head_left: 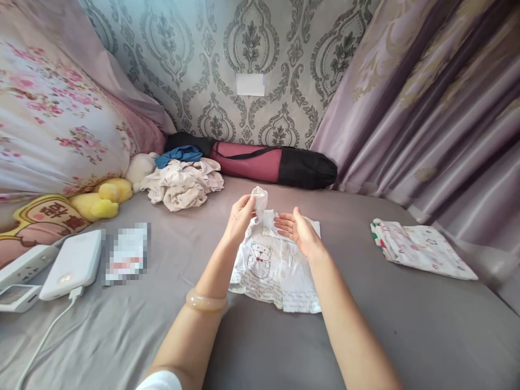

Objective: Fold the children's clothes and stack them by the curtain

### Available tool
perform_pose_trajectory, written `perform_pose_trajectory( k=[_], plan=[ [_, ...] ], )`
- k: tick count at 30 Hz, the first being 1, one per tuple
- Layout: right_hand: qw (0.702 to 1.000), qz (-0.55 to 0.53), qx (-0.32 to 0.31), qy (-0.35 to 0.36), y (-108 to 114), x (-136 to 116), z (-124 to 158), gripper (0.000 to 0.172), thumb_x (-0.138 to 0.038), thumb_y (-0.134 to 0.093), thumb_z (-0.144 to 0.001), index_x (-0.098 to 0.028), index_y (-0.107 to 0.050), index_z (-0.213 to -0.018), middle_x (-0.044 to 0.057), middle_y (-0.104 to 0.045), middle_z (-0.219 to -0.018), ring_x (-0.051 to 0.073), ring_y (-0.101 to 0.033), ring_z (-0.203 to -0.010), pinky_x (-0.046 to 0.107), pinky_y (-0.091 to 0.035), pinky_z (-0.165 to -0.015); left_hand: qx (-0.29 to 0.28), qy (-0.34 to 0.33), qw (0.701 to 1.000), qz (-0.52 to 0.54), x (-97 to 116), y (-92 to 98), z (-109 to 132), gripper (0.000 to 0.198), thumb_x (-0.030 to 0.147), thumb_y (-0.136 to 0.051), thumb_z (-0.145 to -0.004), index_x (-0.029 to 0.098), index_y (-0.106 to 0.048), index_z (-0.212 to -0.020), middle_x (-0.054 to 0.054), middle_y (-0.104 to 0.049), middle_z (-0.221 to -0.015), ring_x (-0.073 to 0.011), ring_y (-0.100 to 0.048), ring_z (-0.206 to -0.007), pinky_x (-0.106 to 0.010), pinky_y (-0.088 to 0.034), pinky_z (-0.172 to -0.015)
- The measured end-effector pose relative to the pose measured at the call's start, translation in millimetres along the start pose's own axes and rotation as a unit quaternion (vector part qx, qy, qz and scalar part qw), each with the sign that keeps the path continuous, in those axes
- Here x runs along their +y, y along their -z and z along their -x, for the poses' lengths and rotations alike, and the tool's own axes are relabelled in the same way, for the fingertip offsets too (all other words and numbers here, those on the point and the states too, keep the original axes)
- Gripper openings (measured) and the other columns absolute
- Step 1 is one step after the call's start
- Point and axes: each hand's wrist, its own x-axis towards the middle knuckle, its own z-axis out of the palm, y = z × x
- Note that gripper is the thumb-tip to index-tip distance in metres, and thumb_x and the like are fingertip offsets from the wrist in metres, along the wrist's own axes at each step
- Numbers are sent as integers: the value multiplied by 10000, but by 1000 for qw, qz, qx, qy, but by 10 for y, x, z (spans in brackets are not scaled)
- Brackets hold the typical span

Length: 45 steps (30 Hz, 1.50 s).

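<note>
- At mid-bed, left hand (240, 215) pinches white garment's (273, 266) raised corner.
- Right hand (298, 230) open flat, empty, just above it.
- Folded cloth (420, 248) near bed's (406, 325) right edge.

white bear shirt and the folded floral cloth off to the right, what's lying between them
Nothing but bare grey sheet lies between the white bear shirt and the folded floral cloth. The head view shows that stretch in full.

Reaching forward with both forearms, pinching with raised left hand (240, 214), holding right hand (299, 230) flat, palm turned inward.
</note>
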Motion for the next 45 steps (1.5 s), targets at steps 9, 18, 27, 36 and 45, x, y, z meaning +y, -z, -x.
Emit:
perform_pose_trajectory(
  k=[9, 18, 27, 36, 45],
  plan=[
    [996, -72, -8, -53, 75, 17, -8, 483, -496, -278, -1002, -148, -608, -946, 121, -725, -916, 181, -694, -778, 300, -544, -712, -37, 10, 996, -77, -269, -314, 142, 352, 411, -660, -797, 162, -553, -1022, -18, -666, -745, -124, -575, -635, -238, -431, -608],
    [988, -134, -68, -32, 221, 51, -35, 410, -466, -378, -980, -179, -611, -803, 32, -680, -693, 145, -649, -641, 257, -554, -629, -235, -50, 950, -198, -345, -450, 253, 369, 189, -594, -738, 168, -639, -1104, -98, -654, -1192, -251, -580, -1124, -407, -427, -1013],
    [998, -30, 36, 36, 361, 168, -107, 179, -134, -566, -775, -191, -644, -926, 43, -720, -949, 190, -691, -842, 313, -599, -726, -94, -2, 978, -189, -467, -59, -9, 375, 164, -453, -628, 168, -695, -914, -93, -715, -991, -241, -655, -986, -404, -485, -938],
    [990, 9, 128, 51, 519, 102, -148, 250, -152, -618, -760, -180, -572, -1004, 56, -681, -956, 168, -668, -781, 304, -592, -681, -149, -63, 889, -429, -728, 246, -108, 480, 265, -490, -801, 203, -609, -1262, -102, -529, -1418, -285, -404, -1362, -459, -279, -1132],
    [976, 107, 158, 100, 654, 362, -338, 624, -152, -617, -707, -209, -406, -1290, 37, -658, -946, 163, -673, -778, 333, -595, -721, -155, -10, 753, -639, -775, 260, -5, 499, 350, -277, -970, 239, -419, -1435, -102, -365, -1537, -340, -205, -1452, -635, -155, -1112]
  ],
)
